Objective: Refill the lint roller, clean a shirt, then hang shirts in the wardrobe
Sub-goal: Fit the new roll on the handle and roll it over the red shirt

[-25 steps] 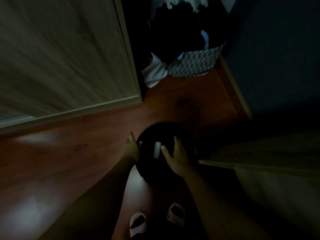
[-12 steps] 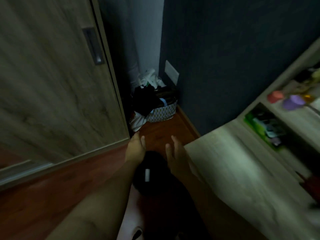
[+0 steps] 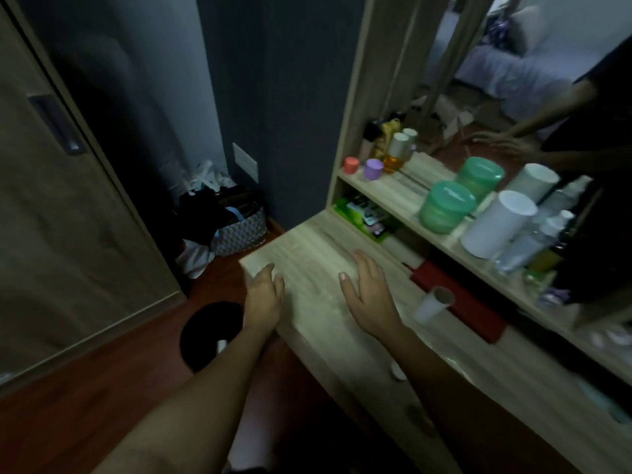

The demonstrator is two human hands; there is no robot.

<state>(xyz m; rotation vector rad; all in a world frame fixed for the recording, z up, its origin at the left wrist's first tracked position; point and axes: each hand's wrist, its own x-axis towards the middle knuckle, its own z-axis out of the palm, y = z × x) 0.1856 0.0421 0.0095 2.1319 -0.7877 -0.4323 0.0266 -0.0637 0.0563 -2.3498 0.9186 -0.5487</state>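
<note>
On my feed both hands were empty. The left hand [image 3: 263, 297] lay with straight, close-set fingers at the near left corner of the dressing table [image 3: 318, 254]. The right hand [image 3: 371, 297] was spread flat over the top a little to the right. I could not tell whether the palms actually bore on the wood. I read the posture as steadying at the table's edge, not as a reach for anything.

I could not pick out a lint roller handle. The likeliest task thing was a white paper-wrapped tube [image 3: 432, 302] with a brown cardboard core. It lay on its side just right of the right hand, beside or perhaps resting on a flat red thing [image 3: 458, 295]. I took it for the refill roll, laid within easy reach. No shirt was plainly visible. Dark clothes were heaped in a patterned laundry basket [image 3: 241, 230] on the far floor, between the table and the wardrobe door [image 3: 75, 217] that filled the left.

A round black thing [image 3: 201, 333] sat on the floor under the left forearm, tucked beside the table. On the shelf below the mirror [image 3: 513, 73], a green jar [image 3: 446, 212] and a tall white canister [image 3: 497, 224] stood along the back, out of the working space.

The white tag on the black thing and the print on a green box [image 3: 355, 213] in the cubby were too blurred to read. I made out no brand.
</note>
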